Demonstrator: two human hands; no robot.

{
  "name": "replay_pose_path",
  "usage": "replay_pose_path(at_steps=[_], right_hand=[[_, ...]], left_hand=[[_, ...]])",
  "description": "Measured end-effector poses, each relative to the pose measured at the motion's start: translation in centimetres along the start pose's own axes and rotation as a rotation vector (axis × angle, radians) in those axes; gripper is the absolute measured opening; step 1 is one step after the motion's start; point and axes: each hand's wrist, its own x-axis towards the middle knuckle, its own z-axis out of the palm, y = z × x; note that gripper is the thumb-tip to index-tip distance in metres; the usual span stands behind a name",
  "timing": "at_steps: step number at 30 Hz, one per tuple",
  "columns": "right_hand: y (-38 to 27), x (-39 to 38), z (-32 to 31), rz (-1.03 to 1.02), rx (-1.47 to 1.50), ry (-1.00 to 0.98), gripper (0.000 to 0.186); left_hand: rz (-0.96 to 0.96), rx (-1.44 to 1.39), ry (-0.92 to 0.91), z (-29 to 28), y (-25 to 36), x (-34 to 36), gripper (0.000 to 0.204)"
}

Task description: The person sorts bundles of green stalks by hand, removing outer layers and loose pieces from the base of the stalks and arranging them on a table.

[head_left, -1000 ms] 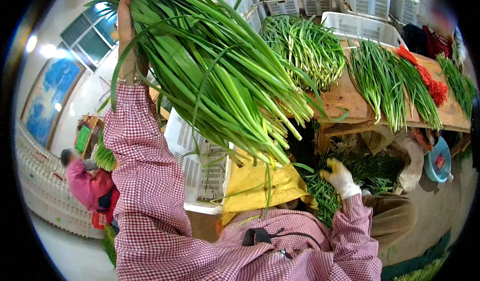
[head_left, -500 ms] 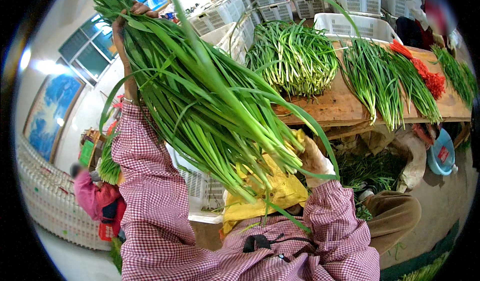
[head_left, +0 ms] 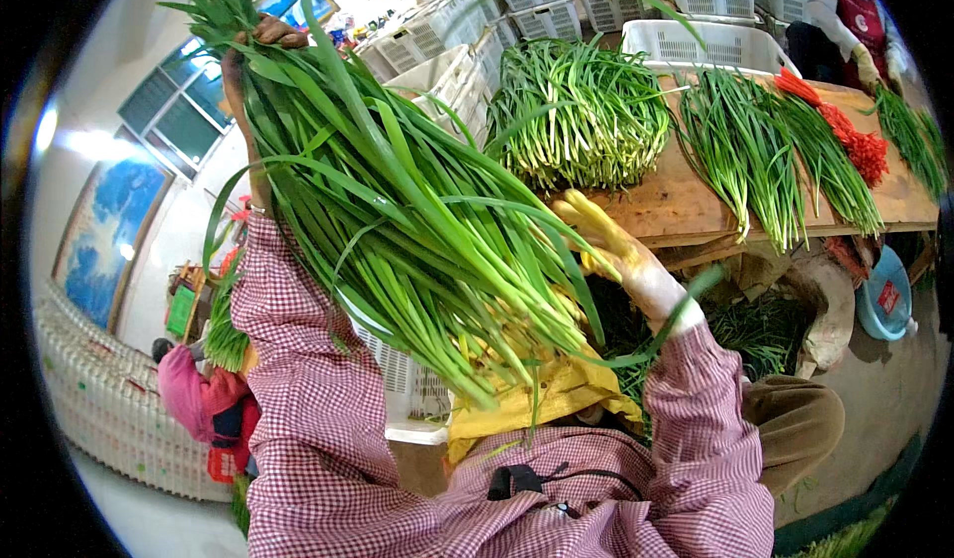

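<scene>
Leftmost, a co-worker in pink (head_left: 194,389) sits low. Next, the left hand (head_left: 268,33) is raised, its fingers clenched round the leafy end of a bundle (head_left: 397,200) of long greens. The bundle slants down to the right, its pale stem ends over a white crate (head_left: 429,401) and a yellow cloth (head_left: 537,391). Compared with 0.5 s ago, the right hand (head_left: 624,250), gloved, has come away from those ends; its fingers are now released and extended beside them, though whether they brush any leaf cannot be told. The bundle's weight thus seems to rest on the left hand alone. Farther right, a pile (head_left: 581,116), looser bunches (head_left: 740,151) and red ties (head_left: 850,143) lie on the table (head_left: 686,200).
</scene>
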Motion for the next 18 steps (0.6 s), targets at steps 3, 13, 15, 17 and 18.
replay_pose_path(at_steps=[3,13,15,17,18], right_hand=[[-1.2,2.3,2.5,-0.078,-0.017,-0.003,0.076],[3.8,-6.5,3.4,0.321,0.098,-0.036,0.035],[7.3,-10.4,2.2,0.582,0.396,0.017,0.023],[10.8,-12.7,-0.3,0.895,-0.608,-0.114,0.020],[15.7,-16.1,-3.2,0.816,-1.056,-0.174,0.021]], left_hand=[[-0.103,-0.045,-0.048,-0.2,-0.4,0.7,0.010],[-0.112,0.665,0.245,-9.4,7.8,0.7,0.016],[-0.102,0.736,0.174,-12.4,9.9,1.2,0.021],[-0.048,0.712,0.181,-12.1,8.9,0.6,0.028],[-0.007,0.785,0.231,-11.2,7.7,0.4,0.031]])
